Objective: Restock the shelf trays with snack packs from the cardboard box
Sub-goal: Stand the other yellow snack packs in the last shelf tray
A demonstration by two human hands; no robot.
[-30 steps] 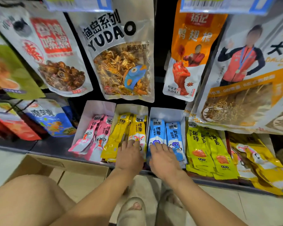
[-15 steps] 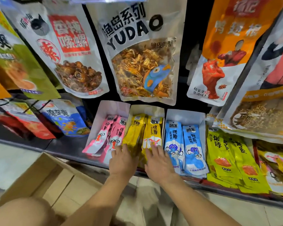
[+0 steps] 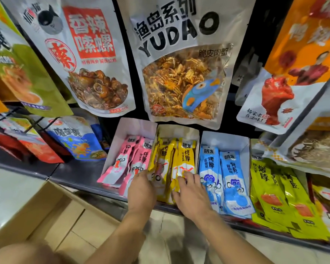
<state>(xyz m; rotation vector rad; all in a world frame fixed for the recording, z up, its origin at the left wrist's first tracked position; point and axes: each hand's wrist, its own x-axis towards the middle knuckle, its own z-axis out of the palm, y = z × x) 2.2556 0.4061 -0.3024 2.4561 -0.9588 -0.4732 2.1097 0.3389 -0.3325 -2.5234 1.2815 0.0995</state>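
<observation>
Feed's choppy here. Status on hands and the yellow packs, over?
Right hand, fingers spread flat on yellow packs in middle tray. Left hand on their left edge, grip unclear. Nothing in the way.

The left hand (image 3: pixel 141 193) and right hand (image 3: pixel 192 199) hid the lower ends of the yellow snack packs (image 3: pixel 186 155); the left hand's grip could not be told. Left of those packs, the cardboard box (image 3: pixel 27 216) was cut off by the picture's edge.

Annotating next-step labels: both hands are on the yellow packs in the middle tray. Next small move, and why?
Probably nudge the yellow packs back up into the middle tray and square them. Left hand and right hand rest on their lower ends, the left stack sits skewed, and the ends reach the shelf edge.
</observation>
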